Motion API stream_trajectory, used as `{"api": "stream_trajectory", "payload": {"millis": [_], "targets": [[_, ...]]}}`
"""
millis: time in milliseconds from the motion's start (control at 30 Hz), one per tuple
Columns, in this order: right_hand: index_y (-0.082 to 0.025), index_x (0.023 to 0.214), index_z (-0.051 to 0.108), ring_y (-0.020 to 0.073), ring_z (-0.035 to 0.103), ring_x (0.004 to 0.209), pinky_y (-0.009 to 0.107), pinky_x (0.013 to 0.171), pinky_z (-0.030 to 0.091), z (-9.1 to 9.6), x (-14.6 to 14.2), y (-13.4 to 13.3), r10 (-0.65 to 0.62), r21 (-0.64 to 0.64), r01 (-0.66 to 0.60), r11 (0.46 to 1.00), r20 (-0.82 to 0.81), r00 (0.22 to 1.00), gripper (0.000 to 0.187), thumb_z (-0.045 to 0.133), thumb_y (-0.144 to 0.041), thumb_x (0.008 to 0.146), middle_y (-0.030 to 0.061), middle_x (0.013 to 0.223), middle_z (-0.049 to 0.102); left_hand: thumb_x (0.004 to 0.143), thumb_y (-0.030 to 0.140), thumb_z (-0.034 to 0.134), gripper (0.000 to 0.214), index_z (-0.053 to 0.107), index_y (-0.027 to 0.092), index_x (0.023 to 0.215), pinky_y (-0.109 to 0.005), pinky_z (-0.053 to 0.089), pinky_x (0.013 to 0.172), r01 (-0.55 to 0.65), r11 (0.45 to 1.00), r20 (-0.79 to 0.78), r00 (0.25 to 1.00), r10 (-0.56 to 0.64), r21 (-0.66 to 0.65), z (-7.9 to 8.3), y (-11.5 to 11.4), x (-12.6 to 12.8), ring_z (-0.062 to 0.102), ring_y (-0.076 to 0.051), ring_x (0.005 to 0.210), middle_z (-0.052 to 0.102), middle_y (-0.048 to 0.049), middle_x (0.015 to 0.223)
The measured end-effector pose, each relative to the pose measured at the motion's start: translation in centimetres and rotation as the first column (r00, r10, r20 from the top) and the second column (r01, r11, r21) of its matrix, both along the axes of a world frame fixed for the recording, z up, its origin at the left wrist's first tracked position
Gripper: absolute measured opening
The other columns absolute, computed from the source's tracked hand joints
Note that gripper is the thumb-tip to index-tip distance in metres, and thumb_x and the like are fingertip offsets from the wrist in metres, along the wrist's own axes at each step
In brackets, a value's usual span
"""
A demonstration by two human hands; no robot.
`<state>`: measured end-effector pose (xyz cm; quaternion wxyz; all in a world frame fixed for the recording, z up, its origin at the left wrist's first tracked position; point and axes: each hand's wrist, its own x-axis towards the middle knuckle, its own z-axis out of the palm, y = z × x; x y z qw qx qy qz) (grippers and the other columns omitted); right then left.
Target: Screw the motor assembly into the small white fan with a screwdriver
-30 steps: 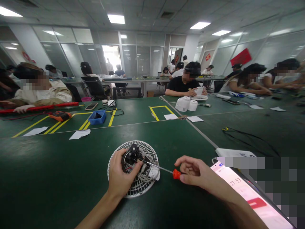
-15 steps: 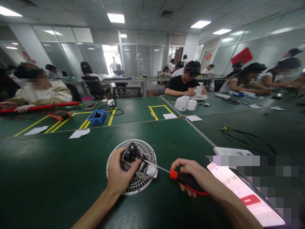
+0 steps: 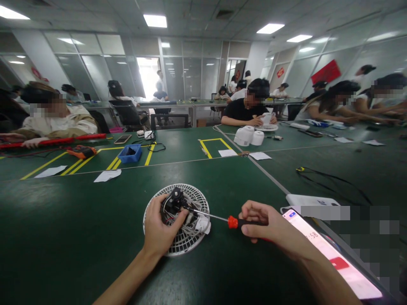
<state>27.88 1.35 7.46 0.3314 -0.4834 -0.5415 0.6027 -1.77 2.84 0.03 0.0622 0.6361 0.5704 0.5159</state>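
A round white fan grille (image 3: 187, 249) lies flat on the green table, with a coiled grey cable (image 3: 190, 226) and a black motor assembly (image 3: 176, 201) on top. My left hand (image 3: 162, 224) is closed around the motor assembly, thumb on its near right side. In my right hand (image 3: 263, 222) is a screwdriver (image 3: 233, 222) with a red and black handle. Its shaft points left, and the tip meets the assembly close to my left thumb; the exact contact spot is too small to make out. A white tag (image 3: 202, 224) hangs at the grille's right side.
Right of my right hand lies a lit phone (image 3: 337, 254) beside a white device (image 3: 311, 201). Across the table are a blue bin (image 3: 130, 153), an orange meter (image 3: 82, 151), paper slips (image 3: 107, 175) and white housings (image 3: 244, 136). Co-workers sit around the tables.
My right hand has turned about the screwdriver handle, its fingers now higher and the thumb lower. The handle sits more level. My left hand keeps its hold on the motor assembly.
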Motion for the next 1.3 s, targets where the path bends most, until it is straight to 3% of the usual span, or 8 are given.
{"api": "stream_trajectory", "payload": {"millis": [100, 167, 333, 700, 967, 1100, 1200, 1300], "targets": [[-0.02, 0.082, 0.055, 0.0147, 0.058, 0.073, 0.022, 0.053, 0.053, 0.01, -0.27, -0.04, 0.003, -0.003, -0.003, 1.0, -0.002, 1.0, 0.047, 0.092, -0.039, 0.061, -0.0008, 0.081, 0.059, 0.08, 0.056, 0.072, 0.053, 0.057, 0.022, 0.117, -0.044, 0.051, 0.093, 0.0, 1.0, 0.007, 1.0, 0.0, -0.02, 0.0, -0.02, -0.08, 0.063, -0.026, 0.101, 0.064, -0.0073, 0.111], [-0.021, 0.091, 0.056, 0.017, 0.063, 0.074, 0.021, 0.05, 0.054, 0.08, -0.51, -0.2, 0.036, -0.046, -0.036, 0.998, 0.013, 0.999, 0.045, 0.086, -0.047, 0.069, 0.0014, 0.085, 0.064, 0.079, 0.056, 0.073, 0.053, 0.057, 0.023, 0.118, -0.044, 0.051, 0.093, 0.001, 1.0, 0.01, 1.0, -0.001, -0.022, -0.01, -0.03, -0.11, 0.062, -0.026, 0.102, 0.064, -0.0071, 0.111], [-0.024, 0.114, 0.054, 0.0119, 0.057, 0.047, 0.016, 0.036, 0.04, 0.28, -0.65, -0.52, 0.067, -0.176, -0.049, 0.983, 0.096, 0.993, 0.042, 0.059, -0.056, 0.089, 0.0016, 0.073, 0.071, 0.079, 0.056, 0.073, 0.052, 0.057, 0.023, 0.117, -0.042, 0.051, 0.091, -0.002, 1.0, 0.01, 1.0, 0.002, -0.005, -0.16, -0.01, -0.17, 0.063, -0.025, 0.101, 0.064, -0.006, 0.11], [-0.02, 0.101, 0.06, 0.0101, 0.05, 0.053, 0.017, 0.041, 0.034, -0.31, -0.31, 0.06, 0.023, -0.014, -0.022, 1.0, 0.099, 0.995, 0.046, 0.08, -0.05, 0.072, -0.0016, 0.074, 0.065, 0.079, 0.059, 0.072, 0.054, 0.058, 0.022, 0.116, -0.044, 0.052, 0.092, -0.005, 1.0, 0.012, 1.0, 0.005, -0.013, -0.1, 0.0, -0.07, 0.063, -0.026, 0.1, 0.065, -0.0073, 0.11], [-0.02, 0.09, 0.065, 0.0194, 0.064, 0.082, 0.03, 0.075, 0.051, -0.11, -0.39, 0.11, -0.02, 0.112, 0.007, 0.994, 0.12, 0.993, 0.045, 0.092, -0.033, 0.057, 0.0014, 0.088, 0.066, 0.079, 0.059, 0.073, 0.053, 0.058, 0.023, 0.115, -0.044, 0.052, 0.091, -0.013, 1.0, 0.001, 1.0, 0.013, 0.003, -0.18, 0.02, -0.02, 0.063, -0.026, 0.101, 0.065, -0.0064, 0.11], [-0.02, 0.105, 0.061, 0.0189, 0.066, 0.079, 0.029, 0.067, 0.056, -0.2, -0.44, -0.27, 0.079, 0.024, -0.082, 0.996, 0.094, 0.992, 0.051, 0.088, -0.043, 0.068, 0.003, 0.089, 0.069, 0.079, 0.057, 0.073, 0.052, 0.057, 0.024, 0.116, -0.041, 0.052, 0.09, -0.001, 1.0, 0.003, 1.0, 0.001, 0.004, -0.18, 0.03, -0.02, 0.063, -0.024, 0.1, 0.064, -0.0049, 0.109], [-0.024, 0.128, 0.051, 0.014, 0.063, 0.056, 0.022, 0.046, 0.05, -0.11, -0.4, -0.6, 0.179, -0.114, -0.169, 0.979, 0.091, 0.98, 0.055, 0.065, -0.058, 0.088, 0.0017, 0.081, 0.07, 0.079, 0.057, 0.073, 0.052, 0.058, 0.023, 0.117, -0.041, 0.052, 0.09, -0.004, 1.0, 0.002, 1.0, 0.004, -0.001, -0.22, 0.05, -0.05, 0.063, -0.024, 0.1, 0.064, -0.0054, 0.11], [-0.026, 0.14, 0.044, 0.0111, 0.057, 0.046, 0.017, 0.039, 0.042, 0.07, -0.28, -0.74, 0.143, -0.151, -0.129, 0.98, 0.088, 0.986, 0.05, 0.044, -0.053, 0.098, 0.0006, 0.073, 0.07, 0.079, 0.056, 0.074, 0.052, 0.059, 0.023, 0.116, -0.041, 0.052, 0.091, -0.005, 1.0, -0.007, 1.0, 0.005, 0.006, -0.2, 0.06, -0.06, 0.063, -0.025, 0.1, 0.065, -0.0062, 0.109]]}}
